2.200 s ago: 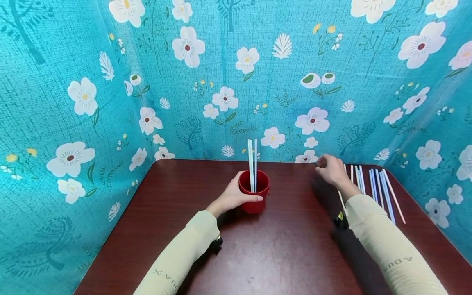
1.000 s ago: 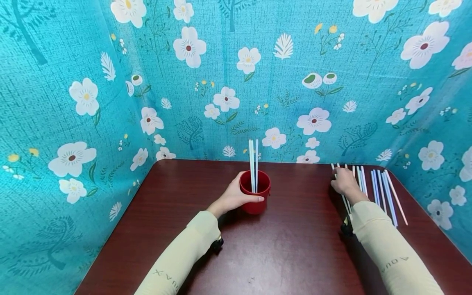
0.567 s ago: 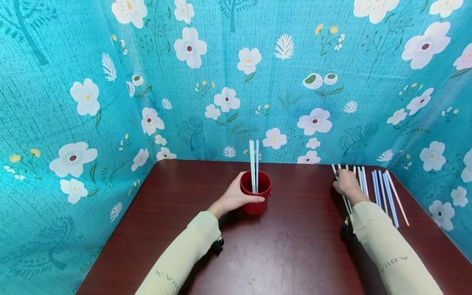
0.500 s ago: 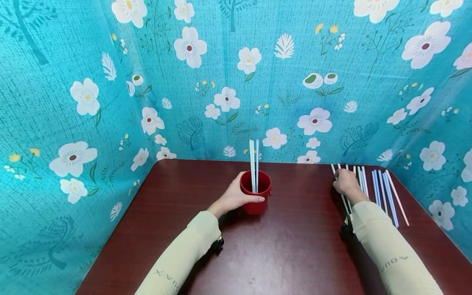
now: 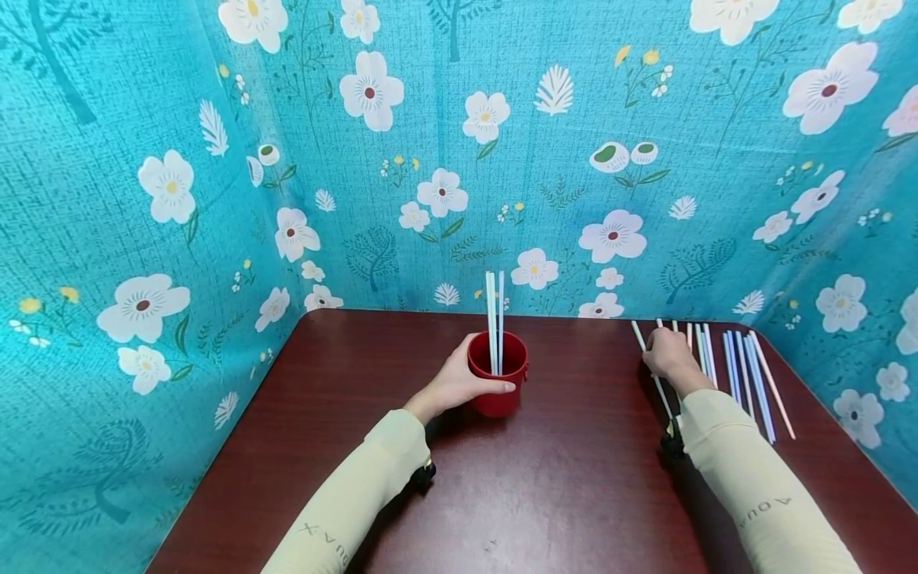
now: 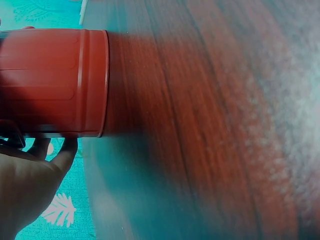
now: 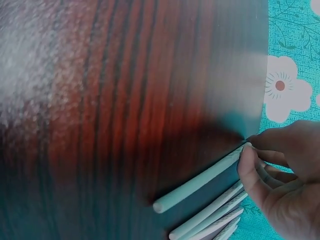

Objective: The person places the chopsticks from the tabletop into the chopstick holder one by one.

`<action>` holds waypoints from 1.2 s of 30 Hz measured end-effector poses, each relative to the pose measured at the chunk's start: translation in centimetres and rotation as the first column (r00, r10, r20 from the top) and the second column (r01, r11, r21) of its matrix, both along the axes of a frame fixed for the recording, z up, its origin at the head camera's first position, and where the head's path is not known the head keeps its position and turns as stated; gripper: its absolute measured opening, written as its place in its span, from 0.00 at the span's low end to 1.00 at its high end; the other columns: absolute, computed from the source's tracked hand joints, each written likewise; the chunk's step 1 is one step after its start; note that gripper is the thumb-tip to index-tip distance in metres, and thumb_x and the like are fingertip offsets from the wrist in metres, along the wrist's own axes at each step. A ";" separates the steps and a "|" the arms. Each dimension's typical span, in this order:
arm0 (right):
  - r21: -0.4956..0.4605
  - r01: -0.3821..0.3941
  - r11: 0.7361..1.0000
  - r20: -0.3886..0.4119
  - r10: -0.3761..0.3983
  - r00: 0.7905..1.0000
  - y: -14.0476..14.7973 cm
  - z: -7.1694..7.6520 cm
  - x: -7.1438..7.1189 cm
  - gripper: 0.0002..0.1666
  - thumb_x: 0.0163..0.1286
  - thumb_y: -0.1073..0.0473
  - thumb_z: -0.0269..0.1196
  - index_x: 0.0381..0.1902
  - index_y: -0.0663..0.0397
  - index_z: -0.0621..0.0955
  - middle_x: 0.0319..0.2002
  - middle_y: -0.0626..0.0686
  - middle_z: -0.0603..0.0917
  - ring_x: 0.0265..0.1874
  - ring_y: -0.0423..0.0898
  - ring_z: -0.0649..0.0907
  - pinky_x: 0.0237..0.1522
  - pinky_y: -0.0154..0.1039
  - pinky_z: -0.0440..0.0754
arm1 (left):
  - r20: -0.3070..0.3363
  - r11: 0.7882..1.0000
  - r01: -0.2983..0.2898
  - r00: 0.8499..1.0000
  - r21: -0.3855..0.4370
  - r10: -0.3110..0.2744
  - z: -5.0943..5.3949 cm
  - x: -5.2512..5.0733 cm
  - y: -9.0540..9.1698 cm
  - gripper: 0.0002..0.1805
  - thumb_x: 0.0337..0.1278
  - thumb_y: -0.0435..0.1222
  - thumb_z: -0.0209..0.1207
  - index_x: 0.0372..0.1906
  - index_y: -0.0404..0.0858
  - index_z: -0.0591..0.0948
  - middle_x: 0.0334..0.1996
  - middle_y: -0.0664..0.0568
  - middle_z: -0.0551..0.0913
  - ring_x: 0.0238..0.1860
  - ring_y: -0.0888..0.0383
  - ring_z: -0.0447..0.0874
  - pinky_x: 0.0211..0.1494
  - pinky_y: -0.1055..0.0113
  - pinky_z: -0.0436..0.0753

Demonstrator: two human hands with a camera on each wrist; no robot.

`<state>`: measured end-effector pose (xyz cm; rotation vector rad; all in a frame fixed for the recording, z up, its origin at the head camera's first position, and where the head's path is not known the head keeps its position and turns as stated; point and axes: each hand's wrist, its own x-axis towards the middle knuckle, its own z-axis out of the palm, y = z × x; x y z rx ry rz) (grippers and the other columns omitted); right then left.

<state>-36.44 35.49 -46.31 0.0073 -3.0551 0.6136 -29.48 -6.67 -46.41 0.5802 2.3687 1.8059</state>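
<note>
My left hand (image 5: 457, 383) wraps round a small red bucket (image 5: 496, 404), which stands upright on the table, its thumb lying across the front. Several pale, thin sticks (image 5: 491, 315) lean inside the bucket. In the left wrist view the bucket (image 6: 52, 82) shows its ribbed side, with fingers beneath it. On the right, my right hand (image 5: 672, 357) pinches the leftmost pale stick (image 7: 200, 178) between thumb and fingers. That stick lies at a slant, apart from its neighbours. In the head view the hand hides the stick's middle.
To the right of my right hand lie several more white, bluish and lilac sticks (image 5: 760, 391) in a loose row, with a pinkish one (image 5: 773, 387) at the end. The dark wood table (image 5: 559, 486) ends at a turquoise flowered cloth (image 5: 402, 239) behind and beside it.
My right hand came right and down to the row of sticks, then shifted slightly left, drawing the leftmost stick away from the others. My left hand and the bucket stayed put.
</note>
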 end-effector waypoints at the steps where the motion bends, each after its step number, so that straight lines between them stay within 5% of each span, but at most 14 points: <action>1: -0.004 0.001 1.000 0.013 -0.001 1.000 0.0 0.0 0.0 0.06 0.64 0.69 0.58 0.31 0.69 0.80 0.29 0.65 0.83 0.26 0.57 0.85 0.39 0.56 0.84 | 0.000 1.000 0.001 1.000 0.001 -0.001 0.0 0.0 0.0 0.47 0.44 0.44 0.80 0.69 0.57 0.66 0.62 0.63 0.76 0.63 0.57 0.74 0.51 0.56 0.87; 7: -0.018 0.014 1.000 0.097 -0.012 0.995 -0.4 0.6 0.0 0.07 0.66 0.68 0.59 0.32 0.71 0.79 0.28 0.65 0.83 0.17 0.45 0.84 0.36 0.51 0.86 | -0.005 1.000 0.004 1.000 0.002 -0.004 0.0 -0.2 0.1 0.47 0.43 0.44 0.80 0.69 0.57 0.67 0.61 0.64 0.76 0.62 0.58 0.74 0.50 0.57 0.87; 13: -0.056 0.033 0.998 0.193 -0.022 0.981 -1.0 1.2 0.0 0.10 0.71 0.65 0.60 0.33 0.71 0.78 0.22 0.59 0.81 0.19 0.47 0.86 0.29 0.44 0.87 | -0.014 1.000 0.008 1.000 0.001 -0.008 0.0 -0.3 0.0 0.47 0.44 0.44 0.80 0.70 0.56 0.66 0.62 0.62 0.76 0.63 0.57 0.74 0.50 0.57 0.87; 28: -0.086 0.020 0.996 0.186 -0.003 0.983 -1.8 0.4 -0.3 0.09 0.74 0.67 0.54 0.33 0.68 0.73 0.30 0.67 0.76 0.19 0.51 0.85 0.24 0.42 0.87 | -0.001 1.000 0.000 1.000 -0.005 0.000 0.0 -0.1 0.1 0.47 0.43 0.44 0.80 0.69 0.57 0.67 0.62 0.63 0.76 0.63 0.57 0.74 0.51 0.57 0.87; 36: -0.108 0.071 0.992 0.243 -0.043 0.969 -2.3 0.7 -0.8 0.17 0.72 0.66 0.60 0.48 0.79 0.72 0.41 0.76 0.76 0.21 0.51 0.86 0.24 0.42 0.87 | -0.003 1.000 0.001 1.000 0.000 -0.001 0.1 0.0 0.0 0.47 0.44 0.44 0.80 0.70 0.56 0.66 0.62 0.62 0.76 0.63 0.57 0.74 0.51 0.57 0.87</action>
